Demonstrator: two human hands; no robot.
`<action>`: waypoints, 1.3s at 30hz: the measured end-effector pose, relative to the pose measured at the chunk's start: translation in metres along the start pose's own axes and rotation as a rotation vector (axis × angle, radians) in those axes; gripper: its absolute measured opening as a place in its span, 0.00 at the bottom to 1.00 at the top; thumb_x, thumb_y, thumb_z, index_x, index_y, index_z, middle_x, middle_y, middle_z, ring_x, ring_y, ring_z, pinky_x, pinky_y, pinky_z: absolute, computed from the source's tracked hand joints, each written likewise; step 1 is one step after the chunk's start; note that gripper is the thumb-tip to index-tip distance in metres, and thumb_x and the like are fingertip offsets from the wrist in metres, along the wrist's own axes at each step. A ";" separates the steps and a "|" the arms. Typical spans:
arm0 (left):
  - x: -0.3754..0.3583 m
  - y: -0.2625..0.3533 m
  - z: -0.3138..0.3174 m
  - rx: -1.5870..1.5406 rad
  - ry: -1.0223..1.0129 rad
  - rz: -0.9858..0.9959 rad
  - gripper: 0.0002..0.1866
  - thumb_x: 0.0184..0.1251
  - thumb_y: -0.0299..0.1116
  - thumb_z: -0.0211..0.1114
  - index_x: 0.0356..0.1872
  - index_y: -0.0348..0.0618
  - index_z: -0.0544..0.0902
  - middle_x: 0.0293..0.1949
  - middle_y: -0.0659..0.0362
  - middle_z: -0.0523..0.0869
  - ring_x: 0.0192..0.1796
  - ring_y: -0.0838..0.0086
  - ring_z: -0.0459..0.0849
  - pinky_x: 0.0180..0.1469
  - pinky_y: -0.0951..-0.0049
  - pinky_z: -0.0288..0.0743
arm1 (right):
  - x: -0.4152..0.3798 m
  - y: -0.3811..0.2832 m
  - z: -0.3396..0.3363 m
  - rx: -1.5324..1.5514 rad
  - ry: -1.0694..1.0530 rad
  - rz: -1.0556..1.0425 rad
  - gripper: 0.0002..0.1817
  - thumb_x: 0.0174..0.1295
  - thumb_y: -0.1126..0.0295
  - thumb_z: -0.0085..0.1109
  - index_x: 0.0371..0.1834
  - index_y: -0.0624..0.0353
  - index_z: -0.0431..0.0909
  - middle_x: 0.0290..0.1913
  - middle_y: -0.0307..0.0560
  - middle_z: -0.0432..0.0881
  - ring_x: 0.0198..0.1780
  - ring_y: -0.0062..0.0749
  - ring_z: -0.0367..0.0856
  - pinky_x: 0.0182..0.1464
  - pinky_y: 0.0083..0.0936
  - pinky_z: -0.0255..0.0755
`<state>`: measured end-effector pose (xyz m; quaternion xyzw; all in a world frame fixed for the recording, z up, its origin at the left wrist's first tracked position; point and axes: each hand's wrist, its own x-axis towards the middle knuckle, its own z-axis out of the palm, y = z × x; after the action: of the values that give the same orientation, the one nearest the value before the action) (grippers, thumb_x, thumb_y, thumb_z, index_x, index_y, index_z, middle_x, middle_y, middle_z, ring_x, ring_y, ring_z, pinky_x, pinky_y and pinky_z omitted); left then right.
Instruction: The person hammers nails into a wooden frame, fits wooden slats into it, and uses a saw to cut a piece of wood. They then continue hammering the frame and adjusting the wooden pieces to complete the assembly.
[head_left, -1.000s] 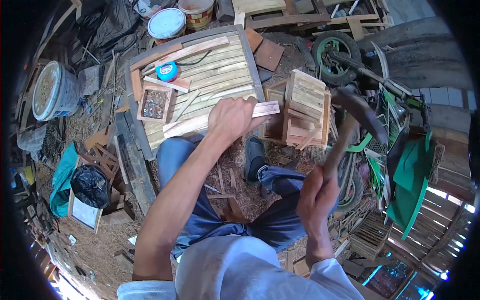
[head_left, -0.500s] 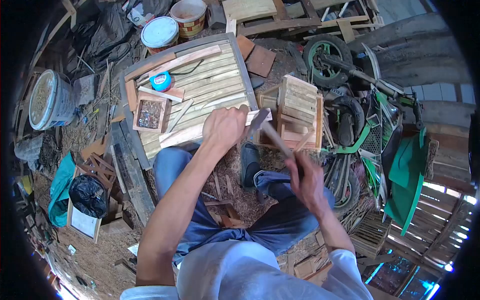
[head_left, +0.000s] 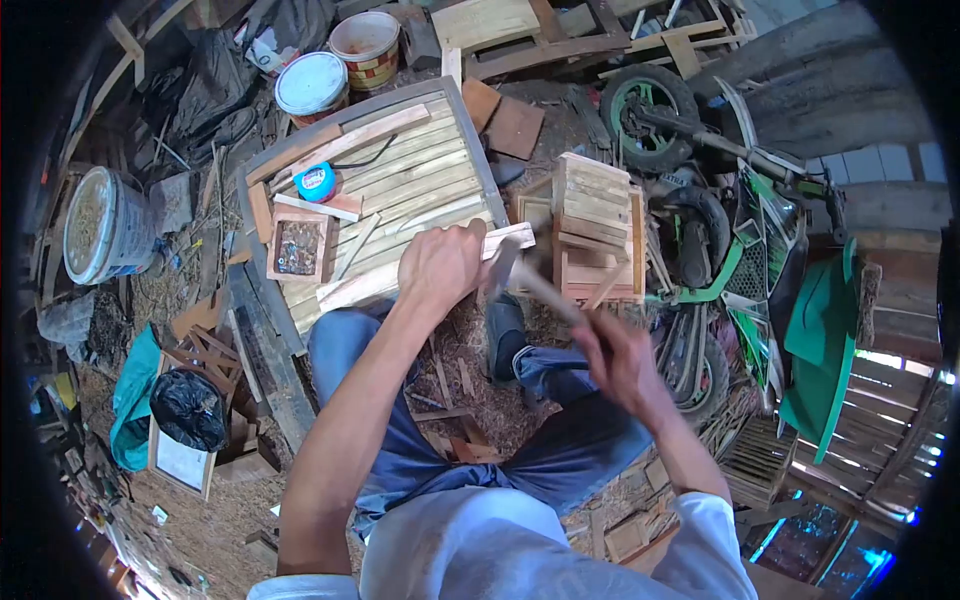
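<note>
On the near edge of the slatted wooden tabletop (head_left: pixel 420 165), my left hand (head_left: pixel 440 262) is closed around a pale wood strip (head_left: pixel 365 288). The strip's right end sticks out past that hand. My right hand (head_left: pixel 615 360) grips the handle of a hammer-like tool (head_left: pixel 545 290), whose metal head is at the strip's right end, just right of my left hand. Whether the head touches the strip cannot be made out. A blue tape measure (head_left: pixel 315 182) and a small wooden box of nails or screws (head_left: pixel 300 247) lie on the tabletop's left part.
Right of the tabletop stands a slatted wooden box (head_left: pixel 597 205). Beyond it is a green and black motorbike (head_left: pixel 740 265). Buckets (head_left: pixel 310 84) stand behind the tabletop, another bucket (head_left: pixel 100 225) at the left. Wood scraps cover the ground around my legs.
The tool's head has shifted slightly down and left, and my right hand has lowered a little. My left hand still holds the strip. The whole view has shifted slightly.
</note>
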<state>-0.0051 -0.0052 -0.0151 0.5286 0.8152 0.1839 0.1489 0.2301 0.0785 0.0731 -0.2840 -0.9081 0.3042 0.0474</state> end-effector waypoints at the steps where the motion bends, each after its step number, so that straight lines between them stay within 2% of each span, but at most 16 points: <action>1: -0.001 0.001 -0.004 0.011 -0.006 0.010 0.18 0.59 0.45 0.63 0.32 0.38 0.77 0.24 0.43 0.84 0.29 0.49 0.85 0.32 0.54 0.78 | -0.006 -0.011 -0.002 -0.021 -0.025 -0.079 0.09 0.63 0.66 0.60 0.35 0.61 0.76 0.28 0.58 0.79 0.29 0.56 0.80 0.27 0.42 0.71; 2: 0.000 0.001 -0.005 0.013 0.004 0.005 0.17 0.59 0.45 0.63 0.32 0.38 0.77 0.24 0.43 0.84 0.29 0.49 0.85 0.33 0.54 0.78 | -0.007 -0.018 -0.005 -0.046 -0.045 -0.164 0.09 0.64 0.66 0.60 0.35 0.61 0.76 0.28 0.58 0.79 0.29 0.56 0.80 0.28 0.42 0.71; 5: 0.000 0.008 -0.012 0.045 0.000 0.009 0.15 0.58 0.42 0.63 0.31 0.38 0.80 0.24 0.45 0.85 0.29 0.55 0.86 0.32 0.60 0.80 | 0.015 0.020 0.002 -0.025 0.025 0.020 0.09 0.62 0.66 0.61 0.36 0.62 0.77 0.27 0.56 0.79 0.29 0.56 0.80 0.28 0.42 0.72; 9: 0.000 0.006 -0.010 0.049 0.041 0.019 0.21 0.57 0.49 0.65 0.30 0.37 0.81 0.21 0.45 0.84 0.26 0.55 0.86 0.30 0.60 0.80 | 0.001 -0.005 -0.003 0.040 0.053 -0.210 0.10 0.65 0.66 0.58 0.36 0.63 0.77 0.28 0.59 0.79 0.29 0.57 0.79 0.28 0.42 0.71; 12: -0.002 0.012 -0.014 0.075 0.060 0.009 0.24 0.56 0.53 0.66 0.30 0.37 0.81 0.21 0.45 0.84 0.26 0.55 0.86 0.30 0.60 0.80 | 0.014 0.015 -0.001 0.056 -0.044 0.096 0.13 0.67 0.63 0.55 0.37 0.65 0.75 0.30 0.60 0.79 0.29 0.60 0.78 0.28 0.43 0.70; 13: 0.000 0.012 -0.015 0.080 0.063 0.023 0.24 0.57 0.54 0.65 0.30 0.37 0.81 0.21 0.46 0.84 0.26 0.55 0.86 0.30 0.60 0.80 | 0.019 0.018 -0.006 0.036 -0.087 0.220 0.16 0.70 0.60 0.51 0.39 0.66 0.73 0.26 0.52 0.78 0.24 0.49 0.77 0.27 0.37 0.68; 17: -0.001 0.011 -0.011 0.070 0.061 0.010 0.25 0.58 0.56 0.64 0.28 0.38 0.81 0.19 0.46 0.83 0.24 0.55 0.86 0.29 0.61 0.80 | 0.009 -0.019 -0.024 0.394 -0.011 0.326 0.18 0.73 0.56 0.45 0.40 0.64 0.70 0.21 0.38 0.70 0.25 0.23 0.65 0.29 0.23 0.63; 20: -0.002 0.010 -0.011 0.069 0.072 0.025 0.26 0.59 0.57 0.63 0.28 0.38 0.81 0.19 0.47 0.83 0.24 0.55 0.85 0.30 0.60 0.80 | 0.008 -0.050 -0.030 0.450 0.109 0.344 0.16 0.74 0.59 0.45 0.39 0.64 0.70 0.21 0.40 0.71 0.24 0.25 0.68 0.27 0.24 0.64; 21: -0.001 0.009 -0.010 0.033 0.047 0.008 0.27 0.58 0.58 0.64 0.29 0.38 0.79 0.21 0.44 0.83 0.27 0.50 0.85 0.31 0.56 0.79 | 0.005 -0.045 -0.016 0.348 0.172 0.266 0.14 0.73 0.63 0.46 0.39 0.65 0.69 0.19 0.49 0.74 0.21 0.39 0.75 0.26 0.31 0.66; 24: -0.001 0.008 -0.009 0.007 0.034 0.019 0.26 0.58 0.58 0.64 0.29 0.38 0.80 0.20 0.45 0.83 0.26 0.52 0.85 0.31 0.57 0.79 | 0.010 -0.022 0.017 0.002 -0.055 0.293 0.11 0.71 0.66 0.48 0.40 0.66 0.70 0.21 0.60 0.76 0.25 0.59 0.78 0.26 0.40 0.68; 25: -0.001 0.008 -0.010 0.008 0.037 0.023 0.26 0.58 0.57 0.64 0.29 0.39 0.80 0.20 0.45 0.83 0.26 0.52 0.85 0.30 0.57 0.79 | 0.009 -0.027 0.017 0.024 -0.022 0.305 0.11 0.69 0.68 0.50 0.40 0.67 0.70 0.22 0.65 0.76 0.30 0.67 0.77 0.28 0.44 0.69; 29: -0.002 0.006 -0.006 -0.002 0.071 0.043 0.25 0.57 0.56 0.65 0.29 0.39 0.81 0.20 0.46 0.83 0.25 0.54 0.85 0.29 0.59 0.79 | 0.012 -0.066 -0.020 0.134 0.161 0.331 0.09 0.69 0.69 0.50 0.42 0.66 0.73 0.24 0.62 0.77 0.31 0.63 0.78 0.29 0.42 0.69; 32: -0.003 0.004 -0.005 -0.003 0.076 0.045 0.25 0.57 0.56 0.65 0.29 0.39 0.82 0.19 0.47 0.83 0.25 0.54 0.85 0.28 0.59 0.79 | -0.009 -0.029 0.019 0.211 0.410 0.258 0.10 0.68 0.69 0.50 0.44 0.65 0.73 0.25 0.62 0.77 0.33 0.63 0.79 0.30 0.42 0.70; 33: -0.002 0.004 -0.006 0.001 0.074 0.042 0.25 0.57 0.56 0.65 0.29 0.39 0.82 0.20 0.47 0.83 0.24 0.54 0.85 0.28 0.60 0.79 | 0.001 -0.024 0.026 -0.025 0.283 0.102 0.09 0.68 0.69 0.50 0.44 0.65 0.73 0.25 0.64 0.76 0.34 0.64 0.79 0.31 0.42 0.71; 36: -0.003 0.005 -0.007 -0.012 0.078 0.025 0.25 0.57 0.56 0.65 0.29 0.39 0.81 0.19 0.47 0.83 0.24 0.54 0.85 0.27 0.59 0.79 | 0.006 -0.026 0.013 -0.047 -0.044 0.381 0.09 0.68 0.70 0.50 0.44 0.65 0.73 0.24 0.66 0.75 0.33 0.66 0.78 0.31 0.42 0.71; 39: -0.003 0.005 -0.009 0.004 0.056 0.043 0.25 0.57 0.56 0.65 0.29 0.39 0.81 0.19 0.46 0.83 0.24 0.55 0.85 0.27 0.60 0.79 | 0.004 -0.061 -0.016 0.188 0.215 0.365 0.10 0.68 0.69 0.50 0.41 0.67 0.70 0.24 0.69 0.75 0.31 0.69 0.77 0.29 0.46 0.70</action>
<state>-0.0037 -0.0071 -0.0040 0.5409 0.8079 0.2002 0.1211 0.2007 0.0490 0.1209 -0.4685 -0.7990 0.3592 0.1143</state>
